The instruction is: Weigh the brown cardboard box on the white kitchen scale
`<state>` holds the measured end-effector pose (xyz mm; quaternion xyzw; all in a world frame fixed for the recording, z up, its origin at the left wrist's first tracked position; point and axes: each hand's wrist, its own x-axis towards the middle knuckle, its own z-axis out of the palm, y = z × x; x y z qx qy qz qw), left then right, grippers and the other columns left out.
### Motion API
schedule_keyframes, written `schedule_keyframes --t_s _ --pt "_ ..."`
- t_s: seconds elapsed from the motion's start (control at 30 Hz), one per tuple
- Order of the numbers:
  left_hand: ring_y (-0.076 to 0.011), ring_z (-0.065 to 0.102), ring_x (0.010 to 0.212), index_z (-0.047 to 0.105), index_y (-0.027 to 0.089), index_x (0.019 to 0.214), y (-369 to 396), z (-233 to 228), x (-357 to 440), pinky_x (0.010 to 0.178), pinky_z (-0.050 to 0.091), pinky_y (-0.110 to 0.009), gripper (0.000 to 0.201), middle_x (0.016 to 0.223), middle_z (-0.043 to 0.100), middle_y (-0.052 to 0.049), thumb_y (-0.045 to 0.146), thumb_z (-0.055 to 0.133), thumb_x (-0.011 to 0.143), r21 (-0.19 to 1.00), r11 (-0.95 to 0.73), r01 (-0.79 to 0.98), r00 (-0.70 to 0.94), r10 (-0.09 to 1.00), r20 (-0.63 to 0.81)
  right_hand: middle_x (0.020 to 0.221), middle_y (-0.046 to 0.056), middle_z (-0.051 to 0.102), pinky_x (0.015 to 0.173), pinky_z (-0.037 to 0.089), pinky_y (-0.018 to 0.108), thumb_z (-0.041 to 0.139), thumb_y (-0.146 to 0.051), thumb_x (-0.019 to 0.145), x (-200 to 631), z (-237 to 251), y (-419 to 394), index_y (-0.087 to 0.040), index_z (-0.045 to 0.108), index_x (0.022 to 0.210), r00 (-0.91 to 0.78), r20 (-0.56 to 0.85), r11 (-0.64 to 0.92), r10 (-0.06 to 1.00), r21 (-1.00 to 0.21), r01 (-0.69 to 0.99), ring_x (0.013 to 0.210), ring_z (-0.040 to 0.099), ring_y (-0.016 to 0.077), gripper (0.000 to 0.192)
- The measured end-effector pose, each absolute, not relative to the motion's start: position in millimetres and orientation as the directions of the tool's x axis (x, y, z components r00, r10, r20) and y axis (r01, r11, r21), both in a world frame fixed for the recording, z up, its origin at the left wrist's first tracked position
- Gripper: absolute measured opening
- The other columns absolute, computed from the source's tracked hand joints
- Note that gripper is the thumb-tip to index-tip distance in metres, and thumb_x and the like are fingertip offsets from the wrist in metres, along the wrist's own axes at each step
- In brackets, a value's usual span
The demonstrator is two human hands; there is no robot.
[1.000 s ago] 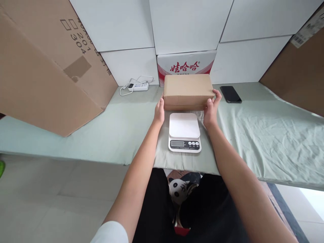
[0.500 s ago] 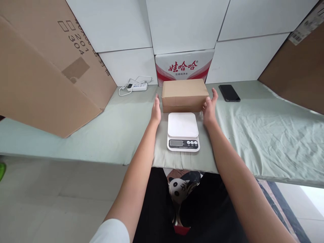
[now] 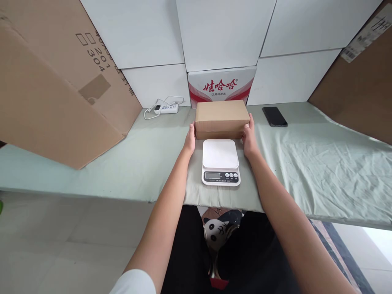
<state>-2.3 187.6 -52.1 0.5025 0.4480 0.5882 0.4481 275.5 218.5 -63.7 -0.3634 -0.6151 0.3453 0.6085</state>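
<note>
Both palms are pressing in on the short ends of the cardboard box, the left hand flat against its left end and the right hand against its right end, so the grip is clamping the box between them. It is showing up as a plain brown, closed, oblong carton with no print on it, sitting level on the green-clothed counter just behind the white kitchen scale and just in front of the red-and-white printed carton.
</note>
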Motion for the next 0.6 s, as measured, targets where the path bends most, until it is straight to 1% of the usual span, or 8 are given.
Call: schedule_keyframes --t_s 0.1,0.13,0.2,0.27,0.33,0.4,0.47,0.6 --pt "-0.0352 0.035 0.176 0.066 0.030 0.158 185 -49 0 0.145 0.030 -0.050 0.106 0.176 0.060 -0.006 0.105 0.034 0.090 0.970 -0.222 -0.095 -0.078 0.973 0.215 0.186 -0.009 0.041 0.149 0.017 0.064 0.056 -0.092 0.086 272 -62 216 -0.052 0.035 0.173 0.023 0.378 0.378 0.926 -0.925 -0.037 0.178 0.031 0.0229 0.098" --pt "-0.0356 0.035 0.176 0.068 0.031 0.156 184 -48 0 0.145 0.030 -0.051 0.106 0.174 0.061 -0.006 0.105 0.036 0.089 0.970 -0.224 -0.098 -0.081 0.973 0.217 0.189 -0.008 0.035 0.150 0.013 0.065 0.058 -0.094 0.083 271 -60 214 -0.049 0.034 0.174 0.023 0.364 0.364 0.931 -0.930 -0.052 0.179 0.026 0.0245 0.103" --pt "-0.0360 0.034 0.177 0.068 0.031 0.156 183 -47 0 0.146 0.030 -0.051 0.105 0.174 0.061 -0.006 0.105 0.036 0.089 0.970 -0.222 -0.100 -0.083 0.973 0.215 0.192 -0.005 0.029 0.150 0.010 0.065 0.064 -0.097 0.077 268 -57 212 -0.044 0.034 0.173 0.035 0.343 0.344 0.939 -0.935 -0.085 0.181 0.021 0.0282 0.114" --pt "-0.0361 0.032 0.177 0.067 0.030 0.157 183 -47 0 0.146 0.030 -0.051 0.105 0.177 0.058 -0.006 0.104 0.035 0.090 0.972 -0.213 -0.097 -0.084 0.975 0.205 0.192 -0.001 0.028 0.150 0.010 0.063 0.070 -0.099 0.070 266 -54 209 -0.040 0.038 0.172 0.053 0.322 0.326 0.945 -0.938 -0.113 0.181 0.020 0.0305 0.122" --pt "-0.0363 0.031 0.178 0.066 0.029 0.158 182 -47 -1 0.145 0.031 -0.052 0.104 0.179 0.055 -0.006 0.103 0.034 0.092 0.976 -0.202 -0.085 -0.091 0.977 0.194 0.191 0.000 0.031 0.150 0.010 0.062 0.072 -0.100 0.067 264 -51 207 -0.039 0.040 0.169 0.058 0.316 0.321 0.947 -0.939 -0.121 0.181 0.021 0.0305 0.123" --pt "-0.0357 0.034 0.177 0.065 0.029 0.159 181 -48 -2 0.145 0.031 -0.053 0.102 0.180 0.054 -0.007 0.101 0.035 0.094 0.978 -0.200 -0.067 -0.114 0.975 0.191 0.191 -0.002 0.031 0.150 0.010 0.062 0.071 -0.099 0.070 263 -49 204 -0.042 0.039 0.168 0.049 0.327 0.330 0.944 -0.937 -0.111 0.181 0.021 0.0290 0.118" --pt "-0.0349 0.038 0.176 0.063 0.028 0.161 180 -47 -2 0.145 0.031 -0.053 0.100 0.181 0.053 -0.009 0.099 0.038 0.096 0.976 -0.214 -0.047 -0.141 0.968 0.206 0.192 -0.003 0.028 0.150 0.012 0.063 0.067 -0.097 0.076 262 -46 201 -0.045 0.035 0.170 0.029 0.352 0.353 0.936 -0.932 -0.085 0.181 0.020 0.0279 0.113" --pt "-0.0359 0.041 0.174 0.066 0.023 0.159 174 -41 -3 0.145 0.031 -0.051 0.103 0.177 0.058 -0.014 0.100 0.042 0.094 0.957 -0.289 -0.004 -0.180 0.942 0.284 0.192 -0.001 0.025 0.150 0.016 0.061 0.060 -0.097 0.081 259 -39 193 -0.043 0.027 0.175 0.017 0.428 0.428 0.904 -0.902 -0.059 0.182 0.017 0.0293 0.113"
